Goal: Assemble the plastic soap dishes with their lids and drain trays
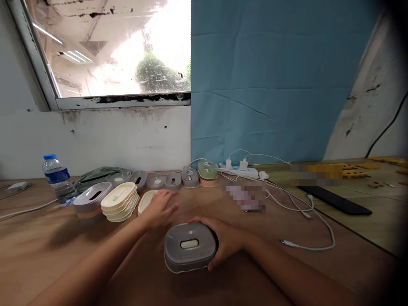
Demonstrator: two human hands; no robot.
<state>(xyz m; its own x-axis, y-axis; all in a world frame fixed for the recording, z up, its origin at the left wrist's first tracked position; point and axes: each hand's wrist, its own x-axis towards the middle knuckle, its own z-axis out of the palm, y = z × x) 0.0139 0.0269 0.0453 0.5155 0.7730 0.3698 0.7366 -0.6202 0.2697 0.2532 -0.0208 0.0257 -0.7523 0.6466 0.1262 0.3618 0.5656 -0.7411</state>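
Note:
My right hand [225, 238] is wrapped round the right side of a grey rounded plastic box [191, 257]. This box has an oval slot in its top, with something cream showing through the slot and a cream edge along its bottom. My left hand [161, 208] reaches forward with its fingers apart and nothing visible in them. Just left of it, a cream plastic piece [145, 199] lies on the table, partly hidden by that hand. A stack of several cream plastic pieces [119, 202] stands further left.
Beyond the stack are a grey-and-brown slotted box [91, 202] and a water bottle [60, 180]. Several grey covers [172, 181] and a green-topped box [208, 172] line the back. White cables [306, 246], a power strip [237, 170] and a black phone-like slab [334, 199] lie right.

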